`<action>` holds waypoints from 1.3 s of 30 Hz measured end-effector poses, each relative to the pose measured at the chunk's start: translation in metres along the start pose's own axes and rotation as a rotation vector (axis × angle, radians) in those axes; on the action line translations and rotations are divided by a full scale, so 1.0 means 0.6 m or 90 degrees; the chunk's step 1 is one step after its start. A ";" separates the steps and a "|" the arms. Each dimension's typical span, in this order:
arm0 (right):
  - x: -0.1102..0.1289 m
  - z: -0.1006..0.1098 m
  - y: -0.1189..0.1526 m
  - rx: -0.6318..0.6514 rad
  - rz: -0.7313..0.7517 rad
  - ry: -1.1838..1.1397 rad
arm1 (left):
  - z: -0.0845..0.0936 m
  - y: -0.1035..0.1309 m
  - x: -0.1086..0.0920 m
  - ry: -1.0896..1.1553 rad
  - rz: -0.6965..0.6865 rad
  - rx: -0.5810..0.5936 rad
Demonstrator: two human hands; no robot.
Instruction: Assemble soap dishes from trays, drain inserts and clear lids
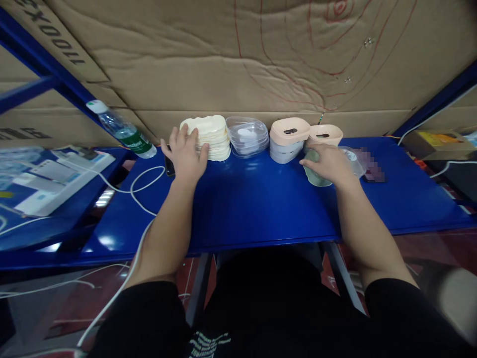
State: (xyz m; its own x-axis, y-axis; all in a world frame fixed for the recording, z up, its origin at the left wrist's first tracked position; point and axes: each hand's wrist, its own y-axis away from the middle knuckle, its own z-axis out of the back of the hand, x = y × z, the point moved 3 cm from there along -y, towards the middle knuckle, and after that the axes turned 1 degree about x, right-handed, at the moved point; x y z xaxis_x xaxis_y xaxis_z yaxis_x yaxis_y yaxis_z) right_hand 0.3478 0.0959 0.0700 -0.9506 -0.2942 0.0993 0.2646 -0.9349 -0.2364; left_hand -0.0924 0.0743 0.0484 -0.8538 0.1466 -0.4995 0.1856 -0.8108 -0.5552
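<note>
My left hand [185,154] has its fingers spread at the front left of a stack of cream wavy-edged trays [214,139], the fingertips at the upper rim. My right hand [328,161] is curled over a grey-green wavy-edged dish [316,176], its thumb along the dish's left side; the palm hides part of it. Right of the cream stack are nested clear plastic containers [253,139]. Beside them rises a stack of oval boxes [286,151], grey below and peach on top with a slot. Another peach box [331,130] shows behind my right hand.
A clear plastic piece [354,161] lies right of my right hand, near a blurred-out patch. A dark phone [169,166] and a water bottle [130,136] are at the left, with a white cable [136,189]. Cardboard [179,74] walls the back of the blue table [257,209].
</note>
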 end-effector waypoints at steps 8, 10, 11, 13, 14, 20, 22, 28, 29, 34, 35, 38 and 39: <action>0.006 -0.005 0.001 0.001 -0.003 -0.006 | -0.015 -0.010 0.040 -0.037 0.050 -0.093; 0.006 -0.006 0.001 0.001 0.003 -0.009 | -0.016 -0.013 0.044 -0.026 0.059 -0.092; 0.006 -0.006 0.001 0.004 0.004 -0.010 | -0.016 -0.015 0.046 -0.018 0.061 -0.085; 0.007 -0.006 0.001 0.014 0.004 -0.010 | -0.019 -0.018 0.049 0.000 0.062 -0.071; 0.008 -0.005 0.001 0.017 0.004 -0.009 | -0.019 -0.019 0.050 0.012 0.061 -0.069; 0.011 -0.006 0.002 0.008 0.000 -0.012 | -0.010 -0.018 0.040 0.060 0.094 -0.131; 0.009 -0.006 0.002 0.007 -0.001 -0.015 | 0.000 -0.016 0.030 0.065 0.100 -0.173; 0.032 0.015 0.008 -0.109 0.050 -0.099 | 0.022 0.009 -0.031 0.105 0.033 -0.234; 0.043 0.018 0.013 -0.134 0.064 -0.120 | 0.020 0.020 -0.048 0.114 0.012 -0.225; 0.126 0.003 0.045 -0.127 0.211 -0.224 | -0.021 0.095 -0.148 0.167 -0.085 -0.048; 0.141 -0.006 0.050 -0.115 0.241 -0.244 | -0.034 0.110 -0.164 0.185 -0.097 0.017; 0.165 -0.034 0.059 -0.087 0.291 -0.278 | -0.073 0.144 -0.197 0.299 -0.142 0.190; 0.167 -0.042 0.059 -0.081 0.300 -0.281 | -0.083 0.151 -0.201 0.349 -0.150 0.235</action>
State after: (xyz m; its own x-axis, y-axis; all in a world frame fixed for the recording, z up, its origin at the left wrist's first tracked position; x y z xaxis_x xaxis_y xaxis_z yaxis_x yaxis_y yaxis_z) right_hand 0.2577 0.0385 0.0470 -0.5749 -0.7451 0.3380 0.5892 -0.6637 -0.4608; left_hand 0.0517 0.0113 0.0250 -0.4651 0.5278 -0.7107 -0.2348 -0.8476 -0.4758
